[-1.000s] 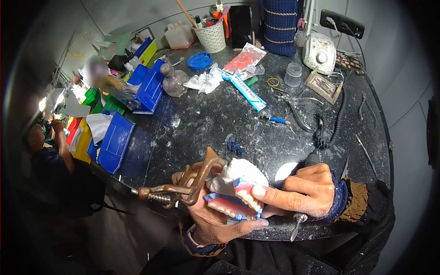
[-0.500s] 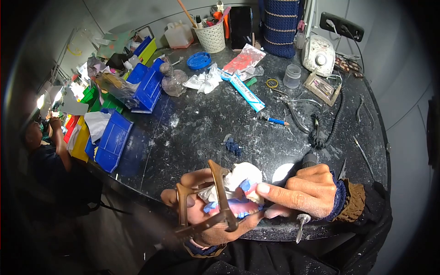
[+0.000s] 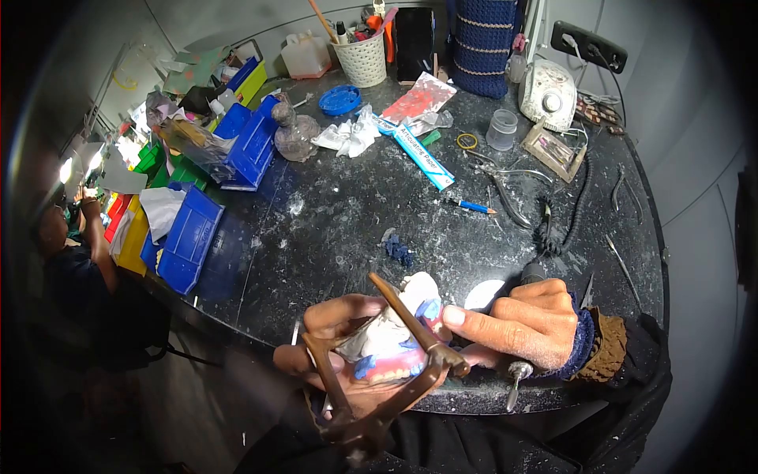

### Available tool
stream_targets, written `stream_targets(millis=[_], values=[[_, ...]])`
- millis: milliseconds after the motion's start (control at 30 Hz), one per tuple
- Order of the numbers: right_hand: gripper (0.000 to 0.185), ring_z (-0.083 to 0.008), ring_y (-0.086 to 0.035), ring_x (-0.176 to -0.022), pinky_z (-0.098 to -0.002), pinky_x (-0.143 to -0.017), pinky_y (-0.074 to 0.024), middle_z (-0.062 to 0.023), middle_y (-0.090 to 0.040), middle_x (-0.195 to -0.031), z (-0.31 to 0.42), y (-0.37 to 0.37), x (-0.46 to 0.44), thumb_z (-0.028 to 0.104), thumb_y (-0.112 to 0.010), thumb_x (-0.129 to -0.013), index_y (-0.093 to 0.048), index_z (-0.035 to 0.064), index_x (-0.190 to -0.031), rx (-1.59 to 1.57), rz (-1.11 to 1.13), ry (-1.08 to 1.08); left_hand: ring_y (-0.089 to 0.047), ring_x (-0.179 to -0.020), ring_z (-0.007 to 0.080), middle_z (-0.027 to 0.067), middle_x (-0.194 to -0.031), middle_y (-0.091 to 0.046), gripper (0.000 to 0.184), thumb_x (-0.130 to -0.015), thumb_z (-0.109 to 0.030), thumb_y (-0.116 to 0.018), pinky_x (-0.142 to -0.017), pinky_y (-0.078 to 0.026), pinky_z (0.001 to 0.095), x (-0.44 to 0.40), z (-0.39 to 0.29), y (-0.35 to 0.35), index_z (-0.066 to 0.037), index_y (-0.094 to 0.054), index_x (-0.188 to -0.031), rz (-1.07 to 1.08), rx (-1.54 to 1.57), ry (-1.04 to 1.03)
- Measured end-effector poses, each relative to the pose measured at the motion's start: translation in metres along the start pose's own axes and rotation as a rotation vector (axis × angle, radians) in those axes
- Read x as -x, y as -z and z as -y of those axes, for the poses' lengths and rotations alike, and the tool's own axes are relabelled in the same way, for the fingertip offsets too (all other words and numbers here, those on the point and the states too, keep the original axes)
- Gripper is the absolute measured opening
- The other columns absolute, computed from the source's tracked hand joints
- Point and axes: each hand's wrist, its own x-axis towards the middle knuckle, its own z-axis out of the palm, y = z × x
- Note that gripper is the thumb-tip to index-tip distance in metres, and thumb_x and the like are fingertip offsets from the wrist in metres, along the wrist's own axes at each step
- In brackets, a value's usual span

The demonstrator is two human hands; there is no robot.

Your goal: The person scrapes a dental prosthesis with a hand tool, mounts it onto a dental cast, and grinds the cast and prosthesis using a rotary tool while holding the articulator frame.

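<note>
My left hand (image 3: 335, 316) is wrapped round a brown metal articulator (image 3: 410, 324) that carries white plaster models (image 3: 377, 338). On the models sit pink wax bases with cream teeth (image 3: 392, 374) and patches of blue material. The index finger of my right hand (image 3: 525, 332) is stretched out, its tip at the blue and pink edge of the upper part. Its other fingers are curled round a rotary handpiece (image 3: 517, 379), whose metal tip points down past the table's edge.
Pliers (image 3: 513, 201), a blue pencil (image 3: 476, 207), blue crumbs (image 3: 397, 251) and an Articulating Paper packet (image 3: 424, 156) lie on the black table (image 3: 316, 229). Blue bins (image 3: 189, 241) stand left. A white control unit (image 3: 548, 95) is back right. A co-worker (image 3: 75, 253) sits far left.
My left hand has turned the articulator, so its brown arms now swing across the front of the models and point down toward me. My right hand has stayed nearly in place.
</note>
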Motion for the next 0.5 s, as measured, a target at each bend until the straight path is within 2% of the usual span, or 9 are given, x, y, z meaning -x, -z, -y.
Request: stream_targets(millis=[33,67,233,300,367,500], values=[[0.048,-0.0106,-0.044,-0.038,-0.0263,-0.035,-0.0317,0.0008,-0.043,-0.051,0.000,0.000,0.000,0.016,-0.073,-0.073,-0.058,-0.0026,-0.114,0.005,0.005,-0.003,-0.063,-0.078,0.0212,0.0146,-0.100,-0.049,0.075,-0.055,-0.012,-0.086,-0.062,-0.056,0.0301,-0.004,-0.005,-0.003,0.001,-0.033,-0.107,-0.024,-0.005,0.025],[0.047,-0.0107,-0.045,-0.038,-0.0261,-0.035,-0.0322,0.0007,-0.043,-0.051,0.000,0.000,0.000,0.018,-0.072,-0.074,-0.058,-0.0026,-0.114,-0.001,0.000,-0.007,-0.063,-0.077,0.0207,0.0138,-0.100,-0.047,0.069,-0.055,-0.011,-0.086,-0.060,-0.055,0.0292,-0.005,-0.007,-0.004,-0.001,-0.038,-0.105,-0.046,-0.057,0.013],[0.047,-0.0104,-0.047,-0.039,-0.0243,-0.037,-0.0353,0.0007,-0.044,-0.051,0.001,-0.001,-0.002,0.029,-0.069,-0.079,-0.059,-0.0030,-0.113,-0.022,-0.104,-0.127,-0.062,-0.075,0.0200,0.0125,-0.101,-0.049,0.063,-0.058,-0.008,-0.083,-0.056,-0.053,0.0270,-0.004,-0.006,-0.006,-0.005,-0.040,-0.104,-0.043,-0.058,-0.056],[0.056,-0.0093,-0.051,-0.047,-0.0247,-0.040,-0.0389,-0.0014,-0.050,-0.058,0.003,0.009,-0.005,0.037,-0.073,-0.073,-0.061,-0.0021,-0.111,-0.024,-0.065,-0.213,-0.062,-0.074,0.0198,0.0119,-0.101,-0.050,0.061,-0.059,-0.007,-0.082,-0.055,-0.052,0.0260,-0.004,-0.006,-0.005,-0.006,-0.041,-0.104,-0.029,-0.043,-0.101],[0.056,-0.0154,-0.059,-0.054,-0.0266,-0.044,-0.0463,-0.0073,-0.058,-0.070,0.001,0.007,-0.010,0.029,-0.079,-0.066,-0.061,-0.0008,-0.111,-0.097,-0.146,-0.195,-0.061,-0.074,0.0195,0.0114,-0.102,-0.051,0.059,-0.059,-0.006,-0.081,-0.053,-0.050,0.0251,-0.005,-0.005,-0.005,-0.008,-0.042,-0.104,-0.015,-0.023,-0.156],[0.054,-0.0214,-0.066,-0.070,-0.0272,-0.056,-0.0527,-0.0133,-0.064,-0.084,-0.004,0.005,-0.015,0.022,-0.079,-0.066,-0.061,-0.0029,-0.110,-0.307,-0.181,-0.117,-0.061,-0.072,0.0190,0.0102,-0.103,-0.052,0.055,-0.061,-0.003,-0.078,-0.050,-0.048,0.0233,-0.007,-0.004,-0.008,-0.010,-0.043,-0.103,-0.001,0.005,-0.273]])
